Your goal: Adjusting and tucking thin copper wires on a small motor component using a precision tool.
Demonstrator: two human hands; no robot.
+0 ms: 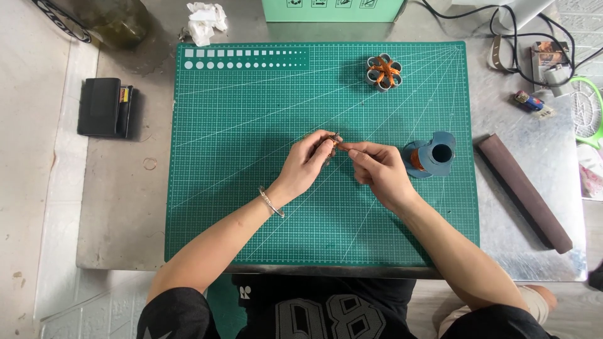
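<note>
You sit at a small hobby workshop. A green cutting mat (251,207) covers the metal table (125,207). Copper wire spool (431,157) and cables (521,37) lie around.

Bright, even daylight, sharp overhead view

Soft short shadows fall beside the hands on the green gridded cutting mat (251,207); the grey metal worktop (125,213) shows mild sheen, edges bend slightly.

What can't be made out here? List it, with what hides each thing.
Head view:
- Small copper-coloured piece between the left hand and right hand: fingers cover most of it, too small to identify.
- Green box: cut off by the top edge.
- Green racket-like item: cut off by the right edge.
- Small item among the cables: too small to tell.
</note>
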